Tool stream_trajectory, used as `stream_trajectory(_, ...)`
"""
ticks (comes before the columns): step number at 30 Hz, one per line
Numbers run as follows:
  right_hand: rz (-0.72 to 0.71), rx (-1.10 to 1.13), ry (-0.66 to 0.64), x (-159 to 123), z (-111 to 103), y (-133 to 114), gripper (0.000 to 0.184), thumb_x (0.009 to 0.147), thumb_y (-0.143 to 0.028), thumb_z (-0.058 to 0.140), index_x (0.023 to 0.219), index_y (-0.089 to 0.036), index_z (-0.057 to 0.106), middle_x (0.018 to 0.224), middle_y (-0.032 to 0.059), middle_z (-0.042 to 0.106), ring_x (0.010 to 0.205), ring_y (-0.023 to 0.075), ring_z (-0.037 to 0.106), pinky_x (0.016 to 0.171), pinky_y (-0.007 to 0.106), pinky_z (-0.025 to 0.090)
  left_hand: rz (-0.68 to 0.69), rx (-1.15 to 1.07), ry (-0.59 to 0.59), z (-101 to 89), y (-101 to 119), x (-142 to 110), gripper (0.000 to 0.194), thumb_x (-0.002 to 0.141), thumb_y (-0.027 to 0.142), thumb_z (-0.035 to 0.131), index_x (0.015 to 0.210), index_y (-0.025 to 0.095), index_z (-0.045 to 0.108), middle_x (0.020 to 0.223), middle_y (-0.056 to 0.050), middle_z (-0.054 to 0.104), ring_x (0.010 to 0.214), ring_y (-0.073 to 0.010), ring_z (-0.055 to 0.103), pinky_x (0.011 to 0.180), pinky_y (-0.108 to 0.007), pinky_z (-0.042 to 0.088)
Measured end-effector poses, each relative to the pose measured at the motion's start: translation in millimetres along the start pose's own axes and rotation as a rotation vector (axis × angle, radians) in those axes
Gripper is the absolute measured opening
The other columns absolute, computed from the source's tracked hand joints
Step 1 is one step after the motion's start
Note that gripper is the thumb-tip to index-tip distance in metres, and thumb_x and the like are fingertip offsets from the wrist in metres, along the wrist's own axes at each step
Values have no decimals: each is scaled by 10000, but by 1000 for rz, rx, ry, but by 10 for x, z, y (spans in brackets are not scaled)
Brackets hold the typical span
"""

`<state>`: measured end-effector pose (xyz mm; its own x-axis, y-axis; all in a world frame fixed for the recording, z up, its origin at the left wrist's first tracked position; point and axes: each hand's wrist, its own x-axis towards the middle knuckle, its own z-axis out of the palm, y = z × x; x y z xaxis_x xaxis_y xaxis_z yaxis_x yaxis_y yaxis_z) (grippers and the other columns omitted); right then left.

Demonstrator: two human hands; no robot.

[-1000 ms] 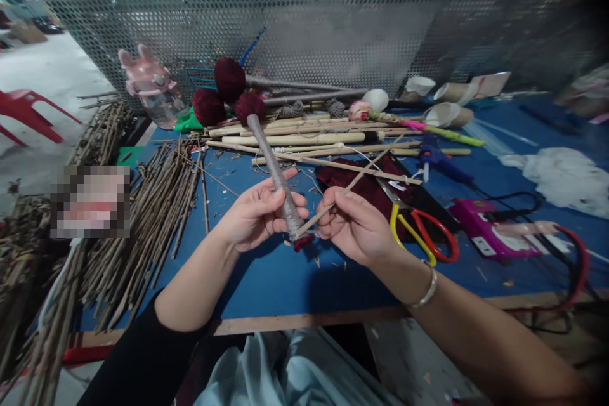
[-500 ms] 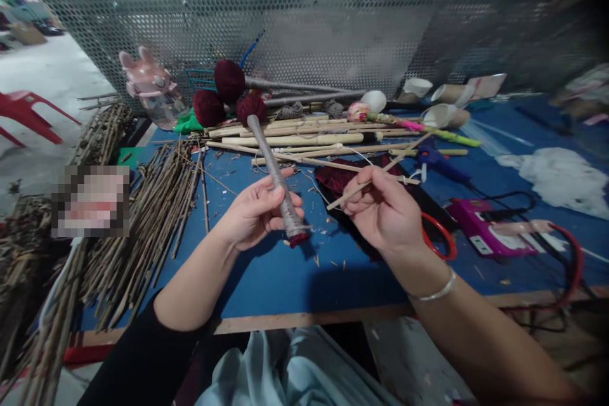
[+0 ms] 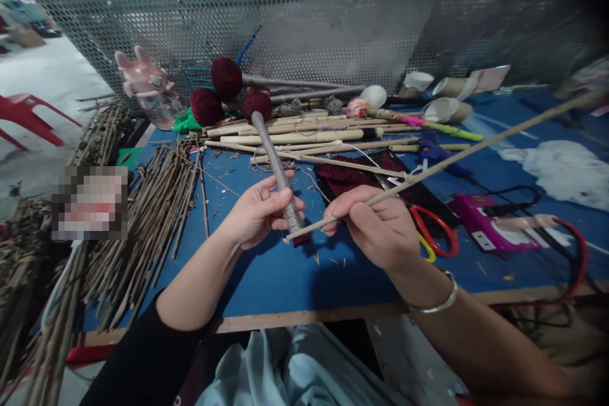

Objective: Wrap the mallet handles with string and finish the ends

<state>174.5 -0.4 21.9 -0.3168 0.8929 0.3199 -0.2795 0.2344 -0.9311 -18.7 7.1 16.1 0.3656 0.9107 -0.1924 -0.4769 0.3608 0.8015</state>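
Observation:
In my left hand [image 3: 259, 209] is a mallet-like stick [image 3: 275, 162], its shaft wrapped in grey and its far end a dark red ball [image 3: 257, 106]. The fingers are closed round the lower shaft, and dark red shows at the near end. My right hand [image 3: 380, 222] pinches a long thin wooden stick [image 3: 457, 155] that slants up to the right. The stick's near tip overlaps the lower end of the grey shaft; whether they touch I cannot tell. Red-handled scissors [image 3: 434, 231] lie beside my right hand, near dark red cloth [image 3: 337, 181].
Thin twigs [image 3: 147, 222] are heaped at the left. Pale sticks [image 3: 295, 138] and similar red-ended mallets [image 3: 227, 78] lie at the back, near a pink bottle [image 3: 150, 89]. A blue glue gun [image 3: 438, 155], a purple power strip [image 3: 495, 222] and white plastic [image 3: 561, 177] are on the right.
My right hand has turned the thin stick to a flatter slant, and its near tip has come left and down to the grey shaft's end. My left hand stays nearly still.

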Motion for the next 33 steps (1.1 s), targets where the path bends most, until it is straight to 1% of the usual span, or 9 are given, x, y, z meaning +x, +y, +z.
stream_trajectory(5,57,101,-3,17,0,35,175,832,-349,602,779,-192,656,668,21,654,580,140,613,554,280,516,-10,-22,-8,13,23,-22,570,716,245,727,1211,157,459,750,-39,691,644,-162,682,526,-209,538)
stream_trajectory(10,206,207,15,52,7,81,253,771,-431,649,738,-181,627,603,16,645,510,131,598,472,245,506,-11,-62,-37,23,46,-46,544,733,205,703,1217,152,460,792,-49,695,701,-174,692,576,-233,566)
stream_trajectory(14,288,276,41,84,24,84,276,726,-439,686,713,-173,609,576,10,644,465,121,584,441,228,496,3,-92,-70,13,49,-50,532,755,175,663,1241,138,449,820,-55,697,743,-185,695,617,-251,573)
stream_trajectory(19,371,349,70,119,19,101,267,700,-414,701,700,-164,607,548,3,637,447,111,577,430,209,483,18,-118,-91,-31,43,-52,540,753,153,620,1261,134,441,825,-45,689,744,-197,696,619,-274,576)
stream_trajectory(23,443,401,52,133,7,157,246,705,-384,690,708,-154,602,529,2,632,434,106,576,424,197,474,28,-132,-87,-54,36,-57,579,733,131,596,1281,122,414,803,-27,674,742,-199,695,567,-259,571)
stream_trajectory(26,467,420,55,154,-22,190,223,714,-359,678,707,-149,603,532,8,635,434,105,577,429,196,476,22,-128,-82,-49,46,-64,592,715,118,584,1280,117,406,787,-22,662,734,-203,693,549,-262,567)
stream_trajectory(28,471,438,106,184,-63,189,206,709,-339,675,687,-150,597,513,-1,619,426,97,563,425,188,470,36,-133,-92,-42,63,-73,602,711,121,579,1286,123,401,779,-18,653,735,-197,690,555,-255,565)
stream_trajectory(31,434,484,195,227,-128,147,191,700,-324,674,672,-162,577,498,-27,586,412,74,527,403,161,439,73,-145,-110,-37,87,-87,622,704,123,578,1297,135,390,762,-9,640,731,-181,685,559,-230,559)
stream_trajectory(33,393,493,194,236,-144,104,206,694,-337,683,672,-170,563,491,-40,565,403,66,504,392,153,416,78,-145,-112,-34,89,-88,613,704,122,575,1289,133,394,764,-10,640,729,-180,685,553,-225,557)
